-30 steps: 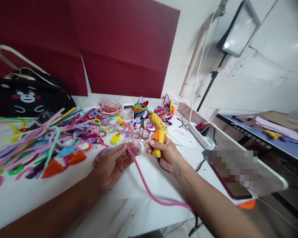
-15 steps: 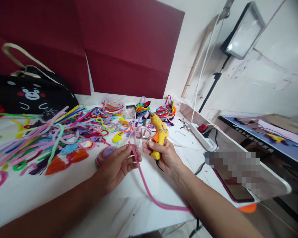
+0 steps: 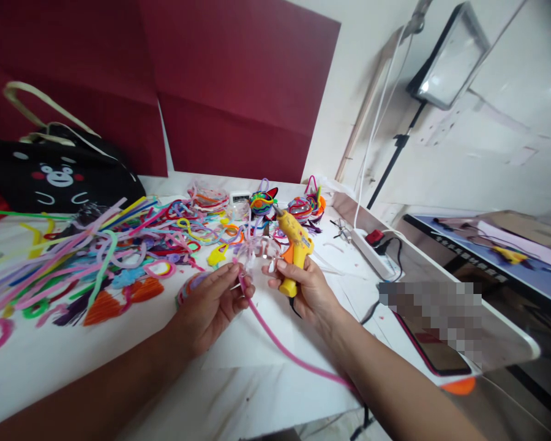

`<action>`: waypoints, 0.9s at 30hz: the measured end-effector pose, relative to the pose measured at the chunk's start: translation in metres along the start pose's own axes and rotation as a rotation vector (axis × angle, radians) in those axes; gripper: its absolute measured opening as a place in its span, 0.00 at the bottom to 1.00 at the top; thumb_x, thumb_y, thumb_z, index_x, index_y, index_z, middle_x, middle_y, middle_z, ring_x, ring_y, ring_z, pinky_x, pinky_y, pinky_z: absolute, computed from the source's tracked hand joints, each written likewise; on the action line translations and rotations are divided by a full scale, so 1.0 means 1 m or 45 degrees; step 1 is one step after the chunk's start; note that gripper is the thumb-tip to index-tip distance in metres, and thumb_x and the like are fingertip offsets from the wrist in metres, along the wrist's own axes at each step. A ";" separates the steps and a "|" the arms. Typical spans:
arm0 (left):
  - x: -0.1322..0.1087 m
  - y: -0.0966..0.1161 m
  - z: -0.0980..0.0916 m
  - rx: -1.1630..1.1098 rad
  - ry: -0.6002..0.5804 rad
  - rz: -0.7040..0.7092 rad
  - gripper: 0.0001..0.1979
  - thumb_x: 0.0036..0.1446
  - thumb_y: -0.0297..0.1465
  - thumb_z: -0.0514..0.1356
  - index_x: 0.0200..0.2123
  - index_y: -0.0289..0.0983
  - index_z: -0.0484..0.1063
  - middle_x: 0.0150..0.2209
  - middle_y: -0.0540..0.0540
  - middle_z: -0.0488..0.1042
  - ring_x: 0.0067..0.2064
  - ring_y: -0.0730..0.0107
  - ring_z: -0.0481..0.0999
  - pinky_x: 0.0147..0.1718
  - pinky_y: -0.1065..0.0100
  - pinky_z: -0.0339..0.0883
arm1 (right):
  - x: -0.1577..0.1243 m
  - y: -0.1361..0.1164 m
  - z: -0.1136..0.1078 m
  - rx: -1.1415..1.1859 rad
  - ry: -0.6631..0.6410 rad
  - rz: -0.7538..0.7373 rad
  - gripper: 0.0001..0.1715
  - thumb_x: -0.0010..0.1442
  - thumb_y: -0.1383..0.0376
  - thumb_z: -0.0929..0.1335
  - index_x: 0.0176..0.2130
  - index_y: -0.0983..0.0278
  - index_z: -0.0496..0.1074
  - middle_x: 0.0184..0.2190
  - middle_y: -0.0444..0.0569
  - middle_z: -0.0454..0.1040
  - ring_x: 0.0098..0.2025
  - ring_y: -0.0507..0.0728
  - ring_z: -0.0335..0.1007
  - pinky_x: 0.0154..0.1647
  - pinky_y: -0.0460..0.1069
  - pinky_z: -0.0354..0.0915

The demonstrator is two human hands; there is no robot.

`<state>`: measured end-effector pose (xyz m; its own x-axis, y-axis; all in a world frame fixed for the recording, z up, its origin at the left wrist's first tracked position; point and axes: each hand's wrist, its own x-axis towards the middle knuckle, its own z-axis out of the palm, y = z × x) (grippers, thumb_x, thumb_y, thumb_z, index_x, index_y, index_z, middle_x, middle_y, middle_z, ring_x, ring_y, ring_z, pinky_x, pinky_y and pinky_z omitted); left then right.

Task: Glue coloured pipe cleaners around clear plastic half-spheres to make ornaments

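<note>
My left hand [image 3: 211,309] pinches a pink pipe cleaner [image 3: 282,350] near its upper end. From those fingers the stem curves down to the right, toward my right forearm. In my right hand [image 3: 313,291] is a yellow hot glue gun [image 3: 296,233], its nozzle pointing up and to the left. The thumb and finger of that hand also meet at a clear, shiny piece [image 3: 270,248] beside the gun; whether they grip it cannot be made out. Partly behind my left hand lies a round coil of coloured pipe cleaners [image 3: 190,286].
A pile of pipe cleaners [image 3: 133,245] and tassels covers the table's left side. Wrapped coloured balls [image 3: 261,202] stand at the back. A black bag [image 3: 59,177] is at left. On the right are a power strip [image 3: 371,252], a phone [image 3: 434,346] and a lamp [image 3: 454,58].
My left hand has shifted slightly left and down with the pink pipe cleaner, whose hanging length is now straighter. My right hand and the glue gun have barely moved.
</note>
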<state>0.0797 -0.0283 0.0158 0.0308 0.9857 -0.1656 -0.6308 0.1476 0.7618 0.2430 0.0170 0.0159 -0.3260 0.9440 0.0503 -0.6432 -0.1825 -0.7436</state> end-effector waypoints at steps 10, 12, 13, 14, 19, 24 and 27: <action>0.001 -0.001 0.000 0.019 -0.019 0.010 0.07 0.54 0.28 0.68 0.32 0.32 0.73 0.25 0.48 0.76 0.25 0.75 0.75 0.19 0.78 0.70 | -0.002 -0.001 0.002 -0.027 0.023 0.018 0.18 0.39 0.68 0.81 0.31 0.68 0.75 0.24 0.44 0.77 0.25 0.51 0.76 0.25 0.41 0.75; 0.001 -0.002 0.000 0.032 -0.041 0.020 0.09 0.52 0.30 0.70 0.31 0.32 0.73 0.26 0.48 0.75 0.26 0.75 0.74 0.20 0.79 0.70 | -0.002 -0.002 0.002 -0.026 0.029 0.012 0.18 0.39 0.68 0.81 0.30 0.68 0.75 0.24 0.44 0.77 0.27 0.52 0.77 0.26 0.41 0.75; 0.001 -0.001 0.000 0.037 -0.049 0.024 0.10 0.51 0.30 0.71 0.31 0.32 0.73 0.26 0.49 0.75 0.26 0.75 0.74 0.20 0.78 0.70 | -0.001 -0.002 0.002 -0.027 0.033 0.011 0.18 0.39 0.68 0.82 0.30 0.68 0.75 0.24 0.44 0.77 0.27 0.52 0.77 0.26 0.41 0.75; 0.000 -0.001 0.000 0.039 -0.051 0.027 0.11 0.51 0.31 0.71 0.31 0.32 0.73 0.26 0.49 0.75 0.26 0.75 0.74 0.20 0.78 0.70 | -0.001 -0.001 0.002 -0.027 0.038 0.008 0.18 0.39 0.68 0.82 0.30 0.68 0.75 0.24 0.44 0.77 0.27 0.52 0.77 0.25 0.41 0.75; -0.001 0.001 0.001 0.011 -0.059 0.047 0.14 0.46 0.30 0.74 0.31 0.33 0.74 0.29 0.49 0.75 0.28 0.75 0.74 0.23 0.78 0.71 | 0.000 0.003 0.000 -0.024 0.054 -0.004 0.20 0.37 0.67 0.82 0.30 0.69 0.76 0.24 0.44 0.76 0.28 0.53 0.78 0.25 0.43 0.76; -0.003 0.002 0.003 0.012 -0.080 0.067 0.16 0.42 0.32 0.76 0.29 0.33 0.74 0.29 0.50 0.75 0.29 0.76 0.74 0.24 0.79 0.71 | 0.000 0.009 -0.001 -0.027 0.046 0.035 0.22 0.38 0.67 0.82 0.31 0.69 0.75 0.25 0.43 0.75 0.28 0.56 0.80 0.24 0.43 0.76; -0.003 0.002 0.003 0.042 -0.100 0.089 0.15 0.41 0.31 0.76 0.28 0.32 0.75 0.28 0.50 0.74 0.29 0.77 0.73 0.24 0.80 0.70 | -0.001 0.010 0.000 -0.020 0.047 0.051 0.22 0.38 0.67 0.82 0.31 0.68 0.74 0.25 0.42 0.75 0.28 0.56 0.80 0.25 0.43 0.76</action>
<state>0.0805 -0.0312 0.0198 0.0488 0.9968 -0.0627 -0.6076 0.0794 0.7903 0.2369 0.0142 0.0083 -0.3250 0.9457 -0.0043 -0.6192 -0.2163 -0.7548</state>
